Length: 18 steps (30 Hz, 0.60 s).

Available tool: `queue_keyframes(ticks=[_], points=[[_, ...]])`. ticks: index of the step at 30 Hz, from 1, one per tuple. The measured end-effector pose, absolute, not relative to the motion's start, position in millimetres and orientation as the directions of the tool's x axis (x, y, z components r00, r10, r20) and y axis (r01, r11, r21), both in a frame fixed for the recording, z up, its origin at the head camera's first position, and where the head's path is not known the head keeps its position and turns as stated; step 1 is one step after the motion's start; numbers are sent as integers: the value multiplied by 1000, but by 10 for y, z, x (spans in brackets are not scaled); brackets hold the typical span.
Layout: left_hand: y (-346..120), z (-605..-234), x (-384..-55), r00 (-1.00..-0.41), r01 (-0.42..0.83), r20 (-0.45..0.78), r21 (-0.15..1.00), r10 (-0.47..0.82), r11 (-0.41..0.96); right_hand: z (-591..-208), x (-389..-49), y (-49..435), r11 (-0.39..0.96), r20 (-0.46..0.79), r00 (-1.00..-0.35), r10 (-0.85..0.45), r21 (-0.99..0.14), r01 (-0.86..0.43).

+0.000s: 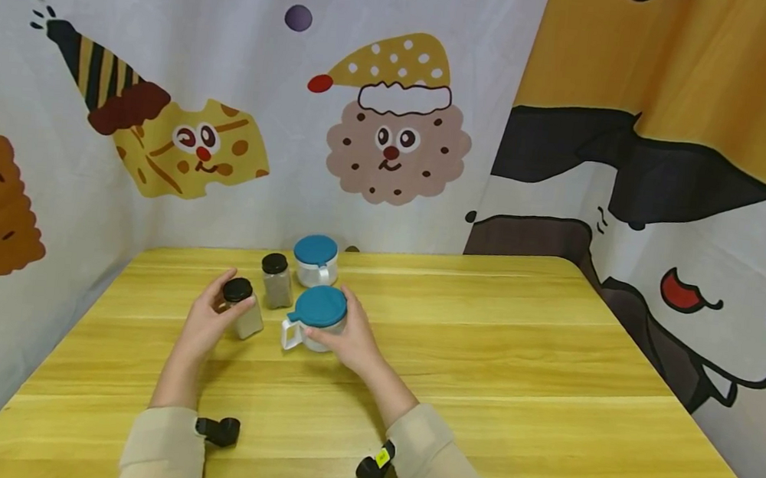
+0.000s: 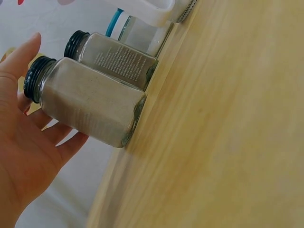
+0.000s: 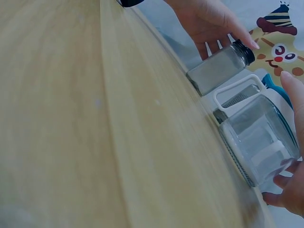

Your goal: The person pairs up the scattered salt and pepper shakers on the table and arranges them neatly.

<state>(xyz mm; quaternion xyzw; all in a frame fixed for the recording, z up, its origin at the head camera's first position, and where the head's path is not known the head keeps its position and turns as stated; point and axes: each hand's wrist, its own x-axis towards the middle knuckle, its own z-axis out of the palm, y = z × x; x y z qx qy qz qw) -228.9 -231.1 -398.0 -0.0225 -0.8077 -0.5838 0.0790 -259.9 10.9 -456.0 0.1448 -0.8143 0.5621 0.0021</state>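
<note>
My left hand (image 1: 204, 327) is around the upper part of a clear square jar with a ribbed black lid (image 1: 238, 289). In the left wrist view the thumb stands off the lid, and the fingers extend behind the jar (image 2: 90, 99). Greyish powder fills the jar. To the right, my right hand (image 1: 360, 344) holds a glass pot with a blue lid (image 1: 321, 305) and white handle by its right side, thumb across the front and fingers behind. Its glass body (image 3: 256, 130) looks see-through in the right wrist view; some fingertips are hidden.
Behind these stand a second black-lidded jar (image 1: 277, 287) and another blue-lidded pot (image 1: 315, 262), close together near the back edge. The wood-grain table (image 1: 515, 375) meets a printed curtain (image 1: 390, 232). Black wrist cameras (image 1: 220, 431) sit at both sleeves.
</note>
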Motion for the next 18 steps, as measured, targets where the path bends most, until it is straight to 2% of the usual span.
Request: queue_keyframes(ticks=[9, 18], points=[[-2442, -4245, -2473, -983, 133, 167, 931, -72, 339, -4575, -2614, 84, 261, 142, -966, -218, -945, -198], [-2462, -4321, -2500, -981, 125, 170, 918, -89, 377, -4590, -2623, 59, 229, 145, -971, -191, -955, -188]])
